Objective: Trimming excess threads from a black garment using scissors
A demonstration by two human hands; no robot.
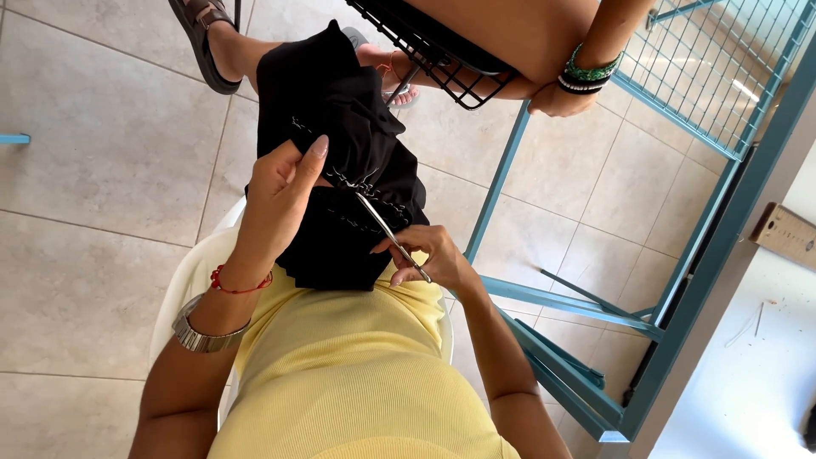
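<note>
A black garment [340,110] with a line of pale stitching hangs over my lap. My left hand [280,200] pinches its left edge, thumb up against the cloth. My right hand [429,255] grips small metal scissors [387,229], whose tip points up and left onto the stitched seam near the middle of the fabric. I wear a yellow ribbed top, a red thread bracelet and a metal watch on the left wrist.
I sit on a white plastic chair [183,289] over a beige tiled floor. Another person sits opposite on a black wire chair [433,59], sandalled feet near the garment, a hand with beaded bracelets [586,76] hanging down. A teal metal table frame [586,306] stands at the right.
</note>
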